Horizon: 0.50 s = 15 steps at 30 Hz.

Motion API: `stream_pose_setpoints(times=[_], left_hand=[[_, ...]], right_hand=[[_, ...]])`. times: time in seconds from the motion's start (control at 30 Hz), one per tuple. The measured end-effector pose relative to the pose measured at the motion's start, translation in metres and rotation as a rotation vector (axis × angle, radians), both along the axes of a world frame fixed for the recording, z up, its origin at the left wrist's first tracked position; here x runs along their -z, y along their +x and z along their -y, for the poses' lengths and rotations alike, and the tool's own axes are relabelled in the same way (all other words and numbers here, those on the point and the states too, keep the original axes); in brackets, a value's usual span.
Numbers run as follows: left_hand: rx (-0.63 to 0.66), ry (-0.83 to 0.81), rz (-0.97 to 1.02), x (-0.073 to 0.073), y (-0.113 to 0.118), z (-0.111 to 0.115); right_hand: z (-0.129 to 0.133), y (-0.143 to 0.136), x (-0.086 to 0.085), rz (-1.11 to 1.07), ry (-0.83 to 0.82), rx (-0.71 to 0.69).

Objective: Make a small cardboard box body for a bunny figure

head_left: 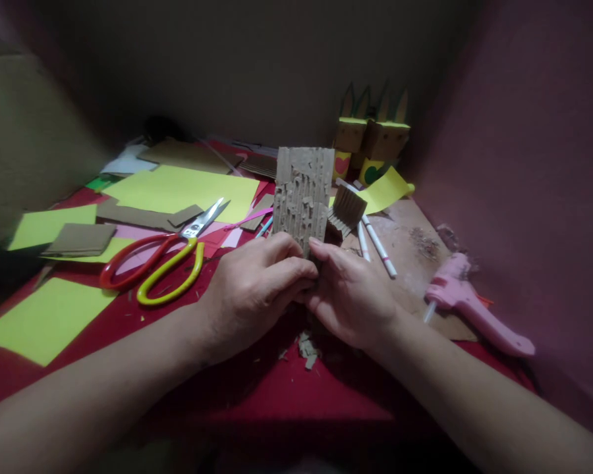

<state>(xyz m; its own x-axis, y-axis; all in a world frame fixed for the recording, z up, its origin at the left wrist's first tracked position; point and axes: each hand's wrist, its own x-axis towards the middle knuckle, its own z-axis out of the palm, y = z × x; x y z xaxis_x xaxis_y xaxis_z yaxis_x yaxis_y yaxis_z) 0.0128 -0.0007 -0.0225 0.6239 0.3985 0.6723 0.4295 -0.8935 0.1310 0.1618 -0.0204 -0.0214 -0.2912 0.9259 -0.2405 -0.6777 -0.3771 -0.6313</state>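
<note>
Upright in front of me is a strip of corrugated cardboard (pixel 304 191), its face partly peeled so the ridges show. My left hand (pixel 259 289) is closed on its lower end, thumb and fingers pinching near the bottom. Against the lower right edge, my right hand (pixel 350 293) also grips the strip, its thumb on the edge. The fingertips of both hands are partly hidden behind the cardboard and each other. Torn paper scraps (pixel 308 350) lie on the red tablecloth (pixel 277 395) below the hands.
Scissors (pixel 192 230) with red and yellow handles lie at left among yellow paper sheets (pixel 178 191) and cardboard pieces (pixel 79 239). At right, a pink glue gun (pixel 467 299) rests on a cardboard board (pixel 405 230) near white sticks (pixel 378 247). Decorated cardboard figures (pixel 370 135) stand behind.
</note>
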Motion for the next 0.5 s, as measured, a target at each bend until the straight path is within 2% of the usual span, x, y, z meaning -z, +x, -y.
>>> stream_pose_setpoints(times=[0.13,0.27,0.37,0.5], left_hand=[[-0.065,0.059,-0.069,0.003,0.004,0.001],[-0.015,0.031,-0.072,0.003,-0.001,-0.001],[0.104,-0.159,-0.09,-0.007,-0.012,-0.001],[0.329,-0.616,-0.24,-0.032,-0.028,0.0]], right_hand=[[0.0,-0.003,-0.001,-0.019,-0.001,0.007],[-0.002,-0.001,0.007,-0.002,0.133,0.001],[-0.007,0.003,0.011,0.044,0.179,0.034],[-0.012,0.007,0.013,0.09,0.192,0.065]])
